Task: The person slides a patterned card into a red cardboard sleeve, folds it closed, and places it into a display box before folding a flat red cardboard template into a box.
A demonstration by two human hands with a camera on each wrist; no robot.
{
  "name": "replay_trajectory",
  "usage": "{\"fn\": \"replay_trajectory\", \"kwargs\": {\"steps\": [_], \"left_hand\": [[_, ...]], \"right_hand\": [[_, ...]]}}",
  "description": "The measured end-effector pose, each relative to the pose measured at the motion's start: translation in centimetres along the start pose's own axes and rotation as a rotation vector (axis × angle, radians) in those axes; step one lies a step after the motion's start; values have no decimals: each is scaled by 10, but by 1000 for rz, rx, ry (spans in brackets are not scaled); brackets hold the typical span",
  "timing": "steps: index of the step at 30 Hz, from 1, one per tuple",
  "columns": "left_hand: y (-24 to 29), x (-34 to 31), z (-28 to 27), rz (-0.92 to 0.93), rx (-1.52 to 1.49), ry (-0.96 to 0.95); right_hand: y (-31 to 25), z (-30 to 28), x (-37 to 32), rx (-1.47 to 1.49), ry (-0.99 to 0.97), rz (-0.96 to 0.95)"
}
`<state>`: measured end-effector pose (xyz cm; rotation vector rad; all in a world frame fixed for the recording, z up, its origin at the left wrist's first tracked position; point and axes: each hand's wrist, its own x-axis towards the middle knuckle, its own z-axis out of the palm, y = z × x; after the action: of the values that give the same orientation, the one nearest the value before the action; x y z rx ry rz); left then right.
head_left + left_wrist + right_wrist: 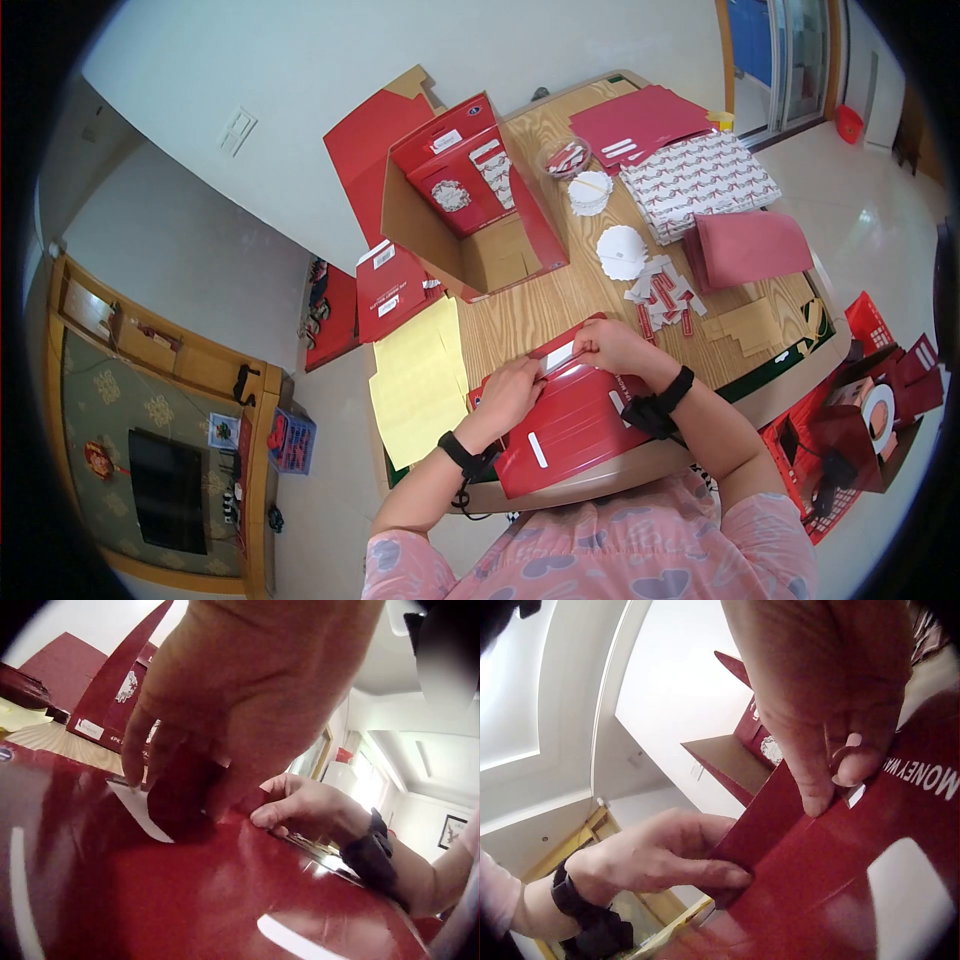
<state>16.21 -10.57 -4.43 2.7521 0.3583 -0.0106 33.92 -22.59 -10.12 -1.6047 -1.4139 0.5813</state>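
Note:
A flat glossy red cardboard box [575, 430] with white slot-shaped marks and white lettering lies at the table's near edge. My left hand [508, 393] pinches its far edge, the thumb on the near face and the fingers behind a raised flap [772, 817]. Further right along the same edge, my right hand [610, 347] grips the cardboard with bent fingers. A white patch [557, 357] shows on the flap between both hands. In the right wrist view, a small white piece [856, 796] peeks out beside the right fingertips.
Behind stands an open red carton [500, 255]. Yellow sheets [420, 385] lie left. White scalloped discs [622, 252], a pile of small tags [665, 295], patterned boxes [700, 180] and pink-red sheets [745, 248] spread to the right. A red crate [810, 500] sits beyond the table's right edge.

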Motion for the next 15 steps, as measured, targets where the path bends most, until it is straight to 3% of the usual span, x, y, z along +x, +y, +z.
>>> {"fn": "replay_trajectory", "kwargs": {"steps": [15], "left_hand": [[22,37,11,83,50,-27]], "right_hand": [[0,1,-2,104,17,71]]}}
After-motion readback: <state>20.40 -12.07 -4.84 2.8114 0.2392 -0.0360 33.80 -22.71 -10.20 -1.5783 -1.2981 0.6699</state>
